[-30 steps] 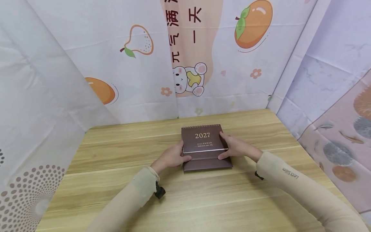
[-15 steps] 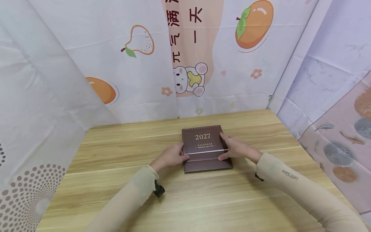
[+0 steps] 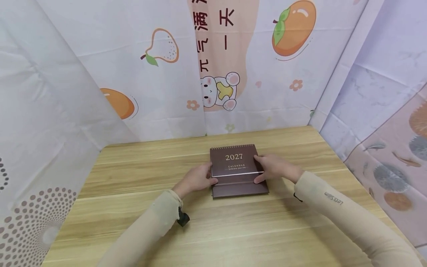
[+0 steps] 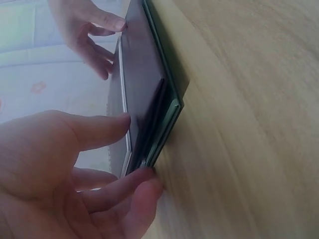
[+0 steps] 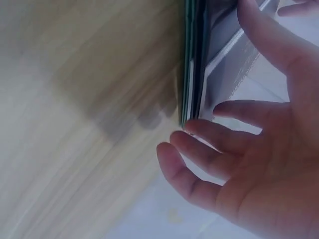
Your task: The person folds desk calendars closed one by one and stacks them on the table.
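Note:
A dark brown desk calendar [image 3: 235, 163] with a spiral-bound top and gold "2027" lettering lies low on the wooden table. Its lower flap faces me, and green layers [image 4: 172, 119] show along its underside in the left wrist view. My left hand [image 3: 197, 178] is at the left side, thumb on the front near the edge and loosely bent fingers beside that edge. At the right side is my right hand [image 3: 275, 168]; its thumb lies over the front and its spread, relaxed fingers touch or nearly touch the edge. Whether either hand presses firmly cannot be told.
The wood-grain table [image 3: 140, 207] extends around the calendar on all sides. Behind it hangs a white cloth [image 3: 160, 92] printed with fruit and a cartoon animal. More patterned cloth [image 3: 383, 148] borders the right side.
The right thumb and fingers have shifted slightly to the right along the calendar's edge. The left hand and calendar look nearly the same, apart from a small shift of the whole view.

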A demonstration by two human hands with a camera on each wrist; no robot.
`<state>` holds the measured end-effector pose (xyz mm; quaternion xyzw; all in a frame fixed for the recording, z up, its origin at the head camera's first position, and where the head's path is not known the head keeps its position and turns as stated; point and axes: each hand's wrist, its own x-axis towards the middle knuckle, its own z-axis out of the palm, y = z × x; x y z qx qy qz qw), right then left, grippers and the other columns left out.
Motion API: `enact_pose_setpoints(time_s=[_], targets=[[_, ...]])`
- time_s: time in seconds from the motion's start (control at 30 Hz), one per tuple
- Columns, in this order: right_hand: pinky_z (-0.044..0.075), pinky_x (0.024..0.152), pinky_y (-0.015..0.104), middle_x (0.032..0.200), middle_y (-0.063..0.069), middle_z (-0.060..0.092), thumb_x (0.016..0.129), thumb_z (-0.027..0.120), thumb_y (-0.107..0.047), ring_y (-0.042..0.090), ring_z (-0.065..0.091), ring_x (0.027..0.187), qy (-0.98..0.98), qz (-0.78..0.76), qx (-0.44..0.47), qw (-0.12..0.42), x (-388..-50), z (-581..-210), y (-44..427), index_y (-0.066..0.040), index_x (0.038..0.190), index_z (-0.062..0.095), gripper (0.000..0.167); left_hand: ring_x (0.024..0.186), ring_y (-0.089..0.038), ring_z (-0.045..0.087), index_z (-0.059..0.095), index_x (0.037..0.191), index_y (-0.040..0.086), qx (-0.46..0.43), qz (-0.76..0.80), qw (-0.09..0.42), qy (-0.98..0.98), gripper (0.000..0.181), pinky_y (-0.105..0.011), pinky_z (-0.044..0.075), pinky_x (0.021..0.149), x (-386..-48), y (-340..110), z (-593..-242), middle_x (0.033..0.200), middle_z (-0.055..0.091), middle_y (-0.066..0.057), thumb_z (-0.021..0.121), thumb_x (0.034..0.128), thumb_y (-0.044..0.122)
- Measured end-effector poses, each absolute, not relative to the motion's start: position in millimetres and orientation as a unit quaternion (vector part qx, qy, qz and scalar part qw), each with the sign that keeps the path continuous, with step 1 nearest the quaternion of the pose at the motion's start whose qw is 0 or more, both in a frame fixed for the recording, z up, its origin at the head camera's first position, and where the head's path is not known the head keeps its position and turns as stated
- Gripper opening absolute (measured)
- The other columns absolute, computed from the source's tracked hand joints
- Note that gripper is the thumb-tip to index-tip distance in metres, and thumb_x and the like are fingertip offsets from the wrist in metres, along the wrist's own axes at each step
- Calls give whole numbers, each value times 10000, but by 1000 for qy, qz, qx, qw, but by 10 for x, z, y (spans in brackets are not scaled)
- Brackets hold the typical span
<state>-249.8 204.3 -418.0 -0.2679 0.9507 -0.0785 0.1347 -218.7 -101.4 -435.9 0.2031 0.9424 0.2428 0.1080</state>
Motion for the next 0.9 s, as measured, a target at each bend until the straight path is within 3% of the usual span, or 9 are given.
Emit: enact_pose_setpoints(time_s=[0.17, 0.4, 0.63, 0.9], targets=[[474, 1003, 509, 1321, 330, 578, 805, 828, -514, 430, 584, 1201, 945, -74, -286, 144, -2466, -4203, 2012, 193, 1432, 389, 1042, 841, -206, 635, 482, 1403, -126, 213, 228, 96, 945, 690, -427, 541, 834, -2187, -991, -4361, 951, 683, -105, 782, 909, 250], [451, 1028, 528, 1323, 352, 560, 790, 854, -480, 462, 558, 1216, 948, -76, -278, 136, -2447, -4264, 1950, 190, 1424, 410, 1023, 795, -200, 602, 593, 1312, -89, 222, 182, 87, 954, 623, -423, 523, 795, -2214, -960, -4382, 875, 652, -75, 840, 856, 256], [444, 1031, 543, 1341, 353, 545, 774, 864, -482, 472, 542, 1231, 952, -77, -262, 136, -2448, -4256, 1934, 169, 1433, 418, 1028, 1122, -337, 649, 633, 1292, -47, 207, 149, 90, 963, 597, -468, 499, 979, -2223, -912, -4376, 1210, 681, -199, 849, 847, 286], [459, 1014, 542, 1304, 369, 557, 748, 883, -472, 477, 560, 1197, 952, -74, -266, 135, -2438, -4266, 1906, 186, 1410, 433, 1036, 1094, -339, 660, 658, 1246, -23, 213, 119, 94, 965, 539, -461, 509, 962, -2202, -879, -4371, 1183, 693, -189, 833, 859, 309]])
